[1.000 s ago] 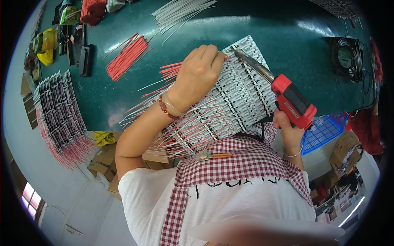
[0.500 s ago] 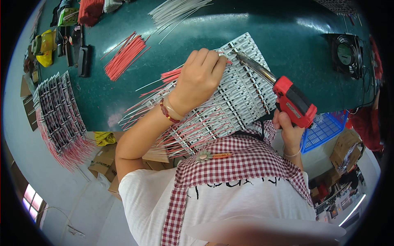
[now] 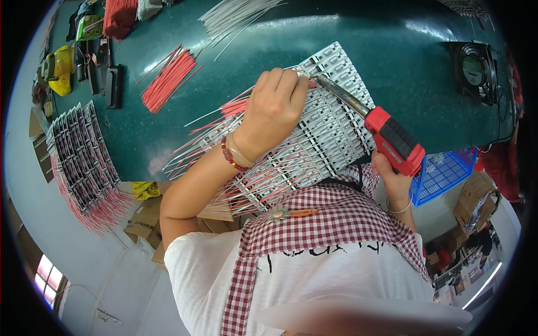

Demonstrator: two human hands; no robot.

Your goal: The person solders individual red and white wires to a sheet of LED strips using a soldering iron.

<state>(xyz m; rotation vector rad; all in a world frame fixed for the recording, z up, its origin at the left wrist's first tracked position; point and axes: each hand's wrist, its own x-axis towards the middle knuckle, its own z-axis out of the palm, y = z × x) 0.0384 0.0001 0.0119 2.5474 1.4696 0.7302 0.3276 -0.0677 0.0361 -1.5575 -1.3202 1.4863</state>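
Observation:
My right hand (image 3: 393,178) grips a red and black soldering gun (image 3: 395,140), its metal barrel slanting up and left. The gun's tip is at the circuit board panel (image 3: 329,131), close to the fingertips of my left hand (image 3: 274,106). Those fingers are pinched together over the panel's upper part on a thin wire, mostly hidden by the hand. Red wires (image 3: 235,106) stick out from under my left hand. White and red wires trail leftward from the panel's rows, which rest on the table's near edge against my checked apron (image 3: 314,218).
A bundle of red wires (image 3: 170,80) and white wires (image 3: 235,17) lie on the green table (image 3: 420,84). Wired boards (image 3: 84,162) hang at the left edge. A black fan (image 3: 475,73) stands at right; a blue basket (image 3: 443,176) sits below the table's right side.
The soldering gun has shifted slightly left and down, its tip now nearer my left fingertips. My left hand stays pinched in nearly the same place.

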